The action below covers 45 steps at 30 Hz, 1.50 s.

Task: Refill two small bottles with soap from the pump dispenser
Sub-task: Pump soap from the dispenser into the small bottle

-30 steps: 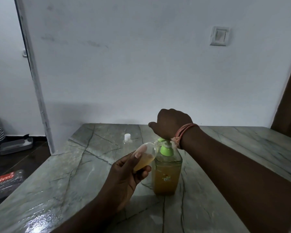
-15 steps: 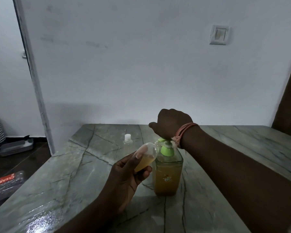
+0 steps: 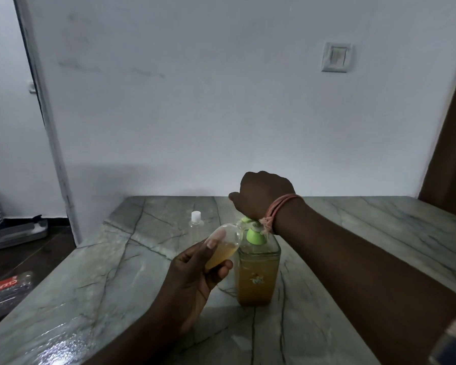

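On the grey veined marble table (image 3: pixel 95 280), near its middle, a clear pump dispenser (image 3: pixel 257 275) of amber soap is stood upright, its long axis vertical and its green pump head (image 3: pixel 256 235) at the top. The pump head is covered from above by the right hand (image 3: pixel 263 197), whose fingers are curled down over it; a pink thread band (image 3: pixel 277 210) is worn at that wrist. A small clear bottle (image 3: pixel 225 245), about half full of amber soap, is gripped between the thumb and fingers of the left hand (image 3: pixel 192 280). Its long axis is tilted, running from lower left to upper right, and its open mouth is pointed up and to the right, just at the green spout beside the pump head. A second small bottle (image 3: pixel 196 221), closed with a white cap, is stood upright farther back on the table, apart from both hands. A wall switch (image 3: pixel 336 57) is mounted on the white wall behind.
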Available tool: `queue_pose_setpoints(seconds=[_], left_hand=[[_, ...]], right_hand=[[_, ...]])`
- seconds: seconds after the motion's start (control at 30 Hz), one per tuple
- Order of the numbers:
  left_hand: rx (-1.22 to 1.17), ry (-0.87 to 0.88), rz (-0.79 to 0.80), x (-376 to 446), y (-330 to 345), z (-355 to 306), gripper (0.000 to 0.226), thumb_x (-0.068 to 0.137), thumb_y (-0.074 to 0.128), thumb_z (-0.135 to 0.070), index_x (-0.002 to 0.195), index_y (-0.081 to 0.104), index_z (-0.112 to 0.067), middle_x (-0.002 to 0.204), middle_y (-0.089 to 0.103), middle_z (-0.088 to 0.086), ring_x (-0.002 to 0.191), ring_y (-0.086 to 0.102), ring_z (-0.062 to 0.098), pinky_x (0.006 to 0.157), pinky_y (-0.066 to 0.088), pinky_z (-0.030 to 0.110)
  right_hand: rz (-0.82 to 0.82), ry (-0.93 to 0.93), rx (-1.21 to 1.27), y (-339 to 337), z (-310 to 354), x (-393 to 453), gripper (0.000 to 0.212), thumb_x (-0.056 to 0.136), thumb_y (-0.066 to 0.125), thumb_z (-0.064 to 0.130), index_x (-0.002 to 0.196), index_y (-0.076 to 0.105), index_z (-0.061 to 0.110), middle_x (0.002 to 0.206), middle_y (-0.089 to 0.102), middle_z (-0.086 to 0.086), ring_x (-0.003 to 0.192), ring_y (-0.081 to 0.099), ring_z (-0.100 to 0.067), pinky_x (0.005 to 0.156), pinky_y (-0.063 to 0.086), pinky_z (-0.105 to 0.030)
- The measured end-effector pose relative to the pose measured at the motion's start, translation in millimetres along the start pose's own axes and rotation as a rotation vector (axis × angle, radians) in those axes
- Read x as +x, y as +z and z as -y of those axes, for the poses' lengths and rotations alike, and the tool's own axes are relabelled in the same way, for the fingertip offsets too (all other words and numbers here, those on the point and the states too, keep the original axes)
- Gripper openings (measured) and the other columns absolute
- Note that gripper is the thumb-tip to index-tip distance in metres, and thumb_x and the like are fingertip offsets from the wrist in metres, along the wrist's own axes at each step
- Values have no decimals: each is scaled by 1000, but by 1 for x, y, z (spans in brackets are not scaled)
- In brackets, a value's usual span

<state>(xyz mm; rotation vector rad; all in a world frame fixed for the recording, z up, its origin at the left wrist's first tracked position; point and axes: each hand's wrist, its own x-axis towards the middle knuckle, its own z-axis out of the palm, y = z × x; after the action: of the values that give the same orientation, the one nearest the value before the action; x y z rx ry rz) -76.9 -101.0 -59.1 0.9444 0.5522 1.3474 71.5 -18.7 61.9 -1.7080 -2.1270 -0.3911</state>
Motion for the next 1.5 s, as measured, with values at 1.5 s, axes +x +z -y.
queue_pose_setpoints(seconds=[1.5], left_hand=[[-19,13,-8,2,-2,1,77,38,99,-42,106,78,-11,95,71,14,71,66,20,60,57,23]], right_hand=[[23,9,43,7,0,1,36,91,49,46,68,46,19,67,45,3,73,53,-24,66,39,-31]])
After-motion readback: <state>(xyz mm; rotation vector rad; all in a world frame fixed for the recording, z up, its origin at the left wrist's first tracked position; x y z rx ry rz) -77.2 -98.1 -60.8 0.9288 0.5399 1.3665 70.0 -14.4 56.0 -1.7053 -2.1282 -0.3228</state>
